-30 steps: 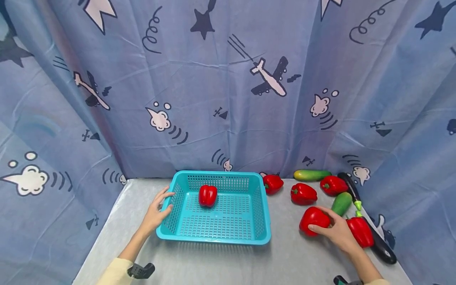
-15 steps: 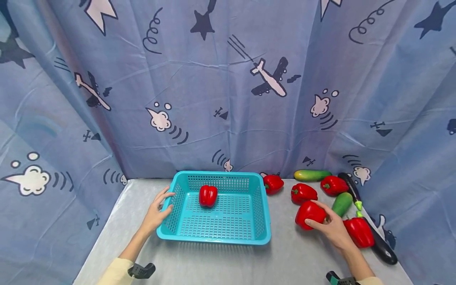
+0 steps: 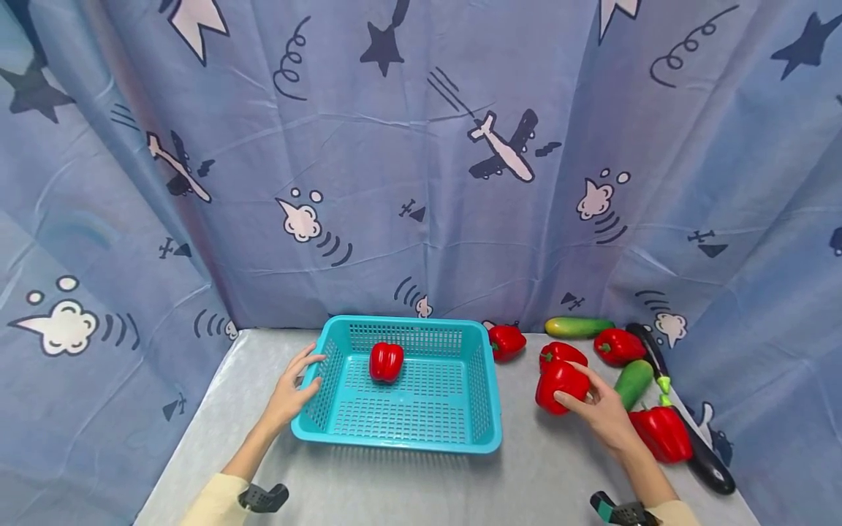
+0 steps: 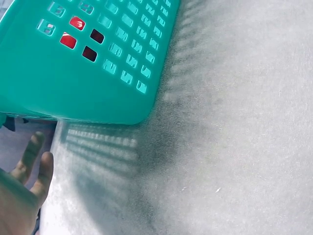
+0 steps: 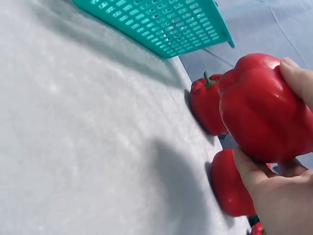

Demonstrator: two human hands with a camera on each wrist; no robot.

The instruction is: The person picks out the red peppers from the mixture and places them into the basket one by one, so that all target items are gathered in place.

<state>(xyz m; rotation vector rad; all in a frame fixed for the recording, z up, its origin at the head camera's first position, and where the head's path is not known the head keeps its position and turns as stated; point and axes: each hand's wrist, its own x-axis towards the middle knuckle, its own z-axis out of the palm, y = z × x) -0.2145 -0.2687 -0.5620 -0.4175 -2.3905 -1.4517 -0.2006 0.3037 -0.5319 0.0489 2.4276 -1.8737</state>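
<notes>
In the head view my right hand (image 3: 601, 416) grips a red bell pepper (image 3: 560, 387). The right wrist view shows this pepper (image 5: 266, 110) held above the table between thumb and fingers, its shadow falling on the cloth. My left hand (image 3: 289, 391) is at the left rim of a turquoise plastic basket (image 3: 397, 446), its fingers spread and some fingertips over the rim. Two of its fingers (image 4: 44, 171) look fairly straight in the left wrist view; the rest are out of frame. Inside the basket lies another red bell pepper (image 3: 386, 362).
Right of the basket lie several more red bell peppers (image 3: 506, 342), a yellow-green cucumber-like vegetable (image 3: 579, 326), a green one (image 3: 634, 383) and two dark eggplants (image 3: 707, 460). A patterned blue curtain (image 3: 421, 183) stands behind the pale tabletop (image 3: 421, 489).
My right hand has moved left and slightly away from me with the bell pepper, off the group at the right. The left hand and the basket hold their place.
</notes>
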